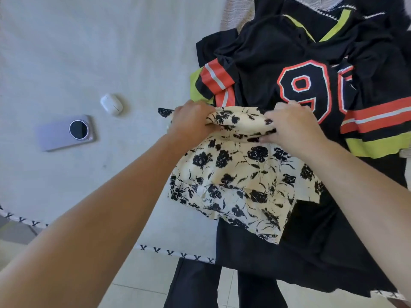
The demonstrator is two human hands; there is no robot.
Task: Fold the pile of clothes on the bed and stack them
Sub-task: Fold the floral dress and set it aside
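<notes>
Both hands pinch the top edge of a thin cream top with black flowers [231, 174]: left hand [191, 120], right hand [293, 127]. It lies near the bed [66, 52] edge, against a dark pile [289, 63]. Left, smooth white sheet holds a phone [66, 133] and round case [111, 104].

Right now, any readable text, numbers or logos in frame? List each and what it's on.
"9", large, orange-and-white outlined, on the black sports jersey; a second digit beside it is cut off by a fold, unreadable.
"Y"-like black marks, repeated, on the white trim band of the pale bed sheet; could be a pattern, not letters.
Lilac smartphone with round camera ring: no text readable.
White earbud case: none visible.
Cream floral-print garment: print only, no text.
</notes>
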